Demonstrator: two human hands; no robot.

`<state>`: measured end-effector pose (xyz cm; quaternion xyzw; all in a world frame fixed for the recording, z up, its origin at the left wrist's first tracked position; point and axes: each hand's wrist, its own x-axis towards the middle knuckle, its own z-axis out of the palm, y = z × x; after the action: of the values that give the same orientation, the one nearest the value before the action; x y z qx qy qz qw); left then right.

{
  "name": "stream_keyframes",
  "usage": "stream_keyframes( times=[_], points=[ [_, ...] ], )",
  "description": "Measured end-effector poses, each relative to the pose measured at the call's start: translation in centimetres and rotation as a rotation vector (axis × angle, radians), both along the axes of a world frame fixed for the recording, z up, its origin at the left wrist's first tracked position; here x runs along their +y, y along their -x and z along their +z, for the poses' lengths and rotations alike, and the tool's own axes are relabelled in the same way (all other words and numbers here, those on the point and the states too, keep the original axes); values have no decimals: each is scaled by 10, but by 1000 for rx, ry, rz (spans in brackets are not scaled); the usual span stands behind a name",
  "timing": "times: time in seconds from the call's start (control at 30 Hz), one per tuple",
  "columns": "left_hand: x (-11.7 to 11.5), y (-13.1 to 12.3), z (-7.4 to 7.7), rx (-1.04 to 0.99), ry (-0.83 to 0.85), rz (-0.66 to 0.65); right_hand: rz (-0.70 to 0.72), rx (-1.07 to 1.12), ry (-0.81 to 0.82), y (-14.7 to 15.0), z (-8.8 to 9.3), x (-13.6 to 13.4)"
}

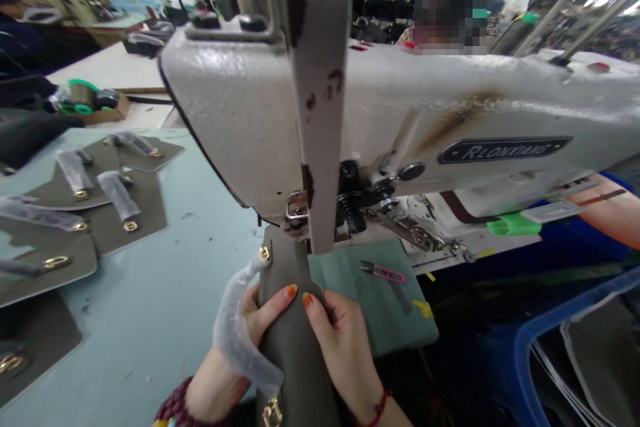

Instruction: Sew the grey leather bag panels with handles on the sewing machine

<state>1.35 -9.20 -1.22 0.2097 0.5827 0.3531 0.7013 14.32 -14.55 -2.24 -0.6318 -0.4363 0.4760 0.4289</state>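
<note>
L hand & R hand grip grey leather bag panel both edges, fingers closed, just before sewing machine head; more panels on table left.

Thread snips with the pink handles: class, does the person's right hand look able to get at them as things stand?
Probably yes: the right hand sits near the thread snips, with only the green mat between, though it pinches the grey leather flap.
</note>
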Motion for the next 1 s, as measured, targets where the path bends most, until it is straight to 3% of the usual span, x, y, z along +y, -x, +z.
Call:
stream_keyframes(
  times=[0.17, 0.5, 1.0],
  points=[
    [12, 2, -4, -24, -16, -72, -7, 3, -3, -1, 0, 14],
    [33, 2, 8, -66, -48, -60, -35, 0, -54, -2, 5, 42],
    [68, 5, 1, -61, -236, -138, -100, -31, -137, 5, -9, 71]
  ],
)
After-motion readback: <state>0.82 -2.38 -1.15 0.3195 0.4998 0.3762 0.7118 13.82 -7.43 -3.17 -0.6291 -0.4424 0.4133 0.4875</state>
